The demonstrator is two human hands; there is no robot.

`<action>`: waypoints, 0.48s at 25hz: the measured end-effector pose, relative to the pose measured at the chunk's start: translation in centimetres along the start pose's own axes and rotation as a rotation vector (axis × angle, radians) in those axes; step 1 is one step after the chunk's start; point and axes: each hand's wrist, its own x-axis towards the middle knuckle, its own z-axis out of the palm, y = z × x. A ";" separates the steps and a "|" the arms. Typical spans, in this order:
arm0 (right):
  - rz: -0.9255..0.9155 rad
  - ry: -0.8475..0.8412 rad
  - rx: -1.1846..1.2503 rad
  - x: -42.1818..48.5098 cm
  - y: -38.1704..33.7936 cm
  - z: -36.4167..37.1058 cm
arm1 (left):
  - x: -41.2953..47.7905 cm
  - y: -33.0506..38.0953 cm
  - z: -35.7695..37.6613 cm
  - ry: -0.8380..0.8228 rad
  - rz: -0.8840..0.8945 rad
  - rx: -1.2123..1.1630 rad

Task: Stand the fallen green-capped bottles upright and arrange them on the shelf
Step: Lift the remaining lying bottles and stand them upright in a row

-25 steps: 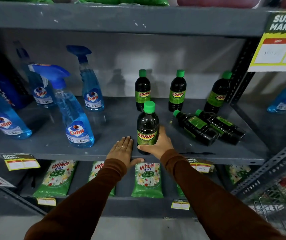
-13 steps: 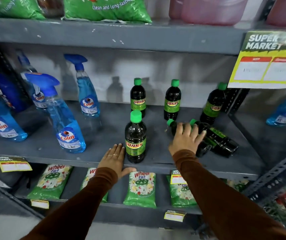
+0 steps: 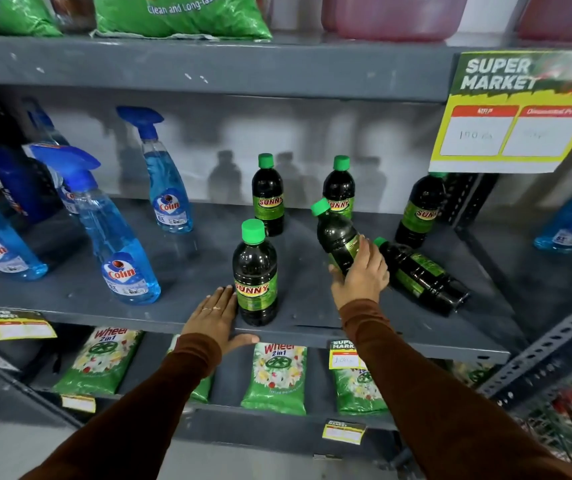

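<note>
On the grey middle shelf (image 3: pixel 187 271) stand dark green-capped Sunny bottles: one near the front edge (image 3: pixel 255 271), two at the back (image 3: pixel 267 199) (image 3: pixel 339 188), and one at the back right (image 3: pixel 419 209). My right hand (image 3: pixel 360 275) grips the lower body of another bottle (image 3: pixel 336 233), lifted off the shelf and tilted with its cap up and to the left. One bottle (image 3: pixel 419 275) still lies on its side just right of that hand. My left hand (image 3: pixel 213 315) rests flat on the shelf's front edge, beside the front bottle.
Several blue Colin spray bottles (image 3: pixel 118 247) fill the shelf's left half. A yellow price sign (image 3: pixel 516 112) hangs at the upper right. Green Wheel packets (image 3: pixel 274 375) lie on the shelf below. A slotted metal upright (image 3: pixel 554 344) runs at the right.
My right hand closed on one fallen bottle and lifted it, tilting its cap upward. The left hand stayed flat on the shelf edge. The camera view rose slightly.
</note>
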 end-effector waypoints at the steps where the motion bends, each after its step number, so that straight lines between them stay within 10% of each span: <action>1: 0.017 0.005 0.166 -0.6 0.1 0.0 | 0.0 0.0 0.0 0.001 0.000 -0.001; 4: 0.140 -0.049 0.495 -1.9 0.3 -0.3 | 0.0 0.1 -0.1 -0.012 0.003 -0.006; 12: 0.339 -0.075 0.453 0.9 1.4 -1.1 | 0.0 0.1 0.2 0.020 -0.003 0.020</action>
